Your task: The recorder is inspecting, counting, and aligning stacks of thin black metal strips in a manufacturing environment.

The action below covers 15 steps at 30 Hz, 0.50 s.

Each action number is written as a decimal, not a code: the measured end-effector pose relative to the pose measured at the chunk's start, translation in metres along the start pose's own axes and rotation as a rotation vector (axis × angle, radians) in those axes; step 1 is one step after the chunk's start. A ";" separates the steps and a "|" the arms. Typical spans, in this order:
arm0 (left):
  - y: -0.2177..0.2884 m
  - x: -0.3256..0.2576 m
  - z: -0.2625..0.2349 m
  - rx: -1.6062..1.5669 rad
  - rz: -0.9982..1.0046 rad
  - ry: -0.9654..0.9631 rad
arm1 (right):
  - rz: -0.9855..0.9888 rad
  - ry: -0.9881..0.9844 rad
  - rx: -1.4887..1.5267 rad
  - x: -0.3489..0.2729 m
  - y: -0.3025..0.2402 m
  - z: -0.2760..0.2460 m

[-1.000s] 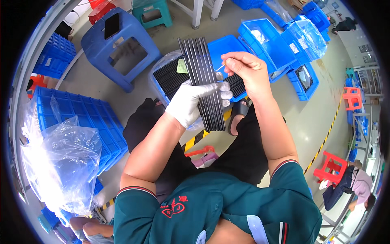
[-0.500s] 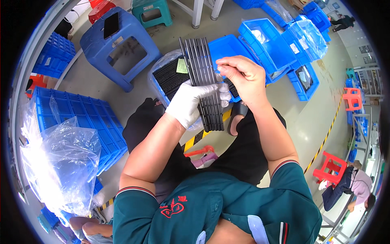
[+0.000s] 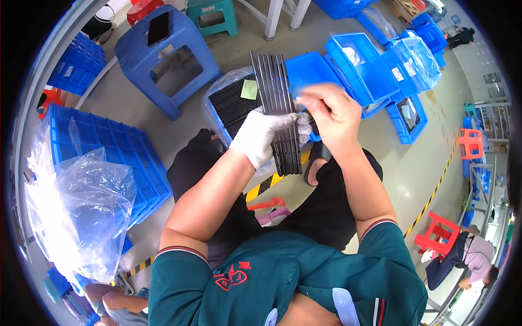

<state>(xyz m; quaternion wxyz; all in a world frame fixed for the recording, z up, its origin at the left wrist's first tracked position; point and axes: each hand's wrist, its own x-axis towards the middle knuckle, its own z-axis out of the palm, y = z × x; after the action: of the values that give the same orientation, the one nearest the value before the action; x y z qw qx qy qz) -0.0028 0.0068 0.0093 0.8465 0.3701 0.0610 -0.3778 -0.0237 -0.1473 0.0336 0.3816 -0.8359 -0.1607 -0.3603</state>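
Observation:
My left hand [image 3: 261, 132], in a white glove, is closed around a bundle of long, thin black strips [image 3: 274, 89]. The strips stand side by side, fanned slightly, their far ends above the hand and their near ends over my lap. Bare and bent at the wrist, my right hand [image 3: 333, 111] is at the right edge of the bundle. Its thumb is close to the strips and its index finger is smeared by motion, so whether it grips anything is unclear. Beneath the bundle is a plastic-lined blue crate [image 3: 222, 126] of similar black strips, with a pale green label [image 3: 249, 89] on top.
A blue stool [image 3: 130, 51] carrying a dark phone [image 3: 159, 29] stands at the far left. Blue crates [image 3: 117, 155] and clear plastic film [image 3: 100, 190] are at my left. More blue bins [image 3: 375, 81] stand at the far right. Other people [image 3: 478, 252] are at the edges.
The view has shifted slightly, moving the surroundings a little rightward. My right hand has come lower and nearer the strips, its index finger now blurred. My left hand keeps its hold.

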 end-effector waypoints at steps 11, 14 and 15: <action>0.000 -0.002 0.000 0.072 0.022 -0.004 | 0.076 -0.064 -0.022 -0.002 0.009 0.007; -0.006 0.001 -0.006 0.184 0.100 0.039 | -0.176 -0.101 -0.210 0.002 0.002 0.008; -0.006 0.002 -0.007 0.185 0.102 0.038 | -0.184 -0.107 -0.232 0.000 0.003 0.011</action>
<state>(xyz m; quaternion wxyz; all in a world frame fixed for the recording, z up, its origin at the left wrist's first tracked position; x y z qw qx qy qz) -0.0046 0.0075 0.0000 0.8255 0.4565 0.0232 -0.3312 -0.0170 -0.1408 0.0271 0.2388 -0.8742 -0.2139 -0.3647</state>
